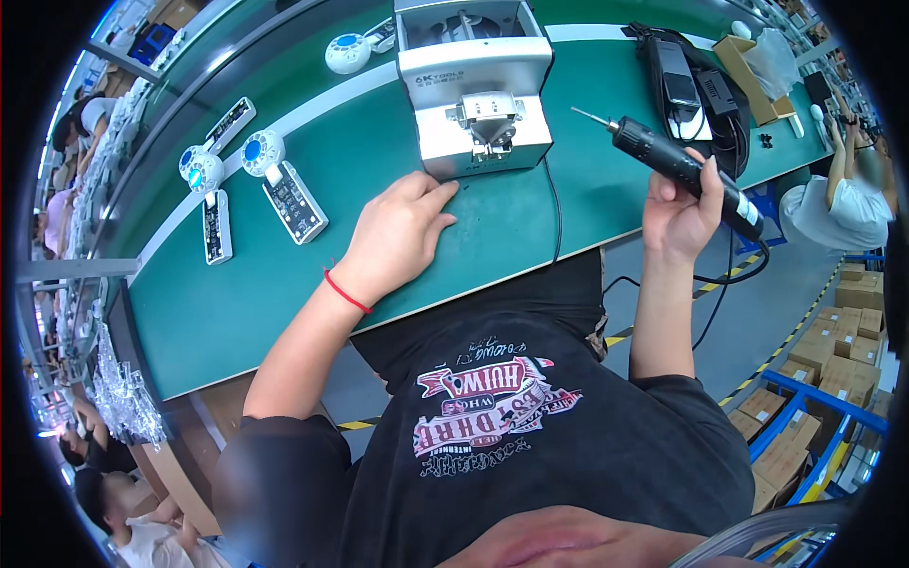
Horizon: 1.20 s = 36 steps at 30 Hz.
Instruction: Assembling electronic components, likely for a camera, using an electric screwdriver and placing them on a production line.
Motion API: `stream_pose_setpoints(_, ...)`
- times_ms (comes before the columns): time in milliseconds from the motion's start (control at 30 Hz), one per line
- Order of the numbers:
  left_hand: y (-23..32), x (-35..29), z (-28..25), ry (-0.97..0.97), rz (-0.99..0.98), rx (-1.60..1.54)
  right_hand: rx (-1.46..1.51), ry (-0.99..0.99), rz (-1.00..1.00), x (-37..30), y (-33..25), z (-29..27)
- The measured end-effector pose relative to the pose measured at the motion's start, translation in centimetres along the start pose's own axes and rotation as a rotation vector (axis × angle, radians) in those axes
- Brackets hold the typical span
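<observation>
My right hand (684, 213) is closed around a black electric screwdriver (649, 150), held tilted above the right part of the bench. Its thin bit points up and to the left, toward a silver screw feeder (437, 137). My left hand (400, 227) lies on the green bench top (360, 180) just in front of the feeder. Its thumb and index finger are apart with nothing visible between them; the other fingers are partly hidden. Left of it lie white round-headed devices with blue centres, one of them (295, 208) showing a circuit board in its handle.
More such devices (217, 227) lie farther left, and one white head (347, 54) sits behind. At the back right are a black power unit (678, 80), a dark strap bundle (724, 114) and an open cardboard box (753, 80). Cables hang over the front edge. Co-workers sit on both sides.
</observation>
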<state>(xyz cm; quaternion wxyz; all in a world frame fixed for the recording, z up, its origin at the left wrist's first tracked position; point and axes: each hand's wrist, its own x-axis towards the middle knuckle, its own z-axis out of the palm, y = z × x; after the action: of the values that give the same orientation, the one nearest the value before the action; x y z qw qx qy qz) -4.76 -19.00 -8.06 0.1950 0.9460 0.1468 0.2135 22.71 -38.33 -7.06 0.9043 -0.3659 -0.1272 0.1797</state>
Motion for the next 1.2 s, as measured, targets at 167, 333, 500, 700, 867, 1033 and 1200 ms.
stream_pose_setpoints(167, -0.6, -0.2, 0.3, -0.027, -0.018, -0.017, 0.024, 0.005, 0.058, 0.1, 0.9, -1.0)
stream_pose_setpoints(333, 1.0, -0.5, 0.3, -0.035, -0.088, 0.051, 0.072, 0.034, 0.125, 0.6, 2.2, -2.7)
stream_pose_setpoints(500, 2.1, -0.8, 0.6, -0.047, -0.133, 0.182, 0.105, -0.047, 0.126, 0.6, 2.2, -4.5)
stream_pose_setpoints(700, 2.8, -0.7, 1.9, 0.105, -0.187, 0.217, 0.051, -0.131, 0.108, 0.4, 2.3, -5.2)
stream_pose_setpoints(867, 2.9, -1.6, 2.2, 0.126, -0.204, 0.184, 0.000, -0.181, 0.089, 0.0, 2.5, -4.9)
stream_pose_setpoints(1033, 2.5, -1.8, 1.9, 0.131, -0.218, 0.150, -0.002, -0.220, 0.099, 0.4, 2.5, -4.5)
stream_pose_setpoints(1200, 3.2, -2.1, 1.8, 0.070, -0.138, 0.236, 0.041, -0.208, 0.090, 0.3, 2.5, -4.5)
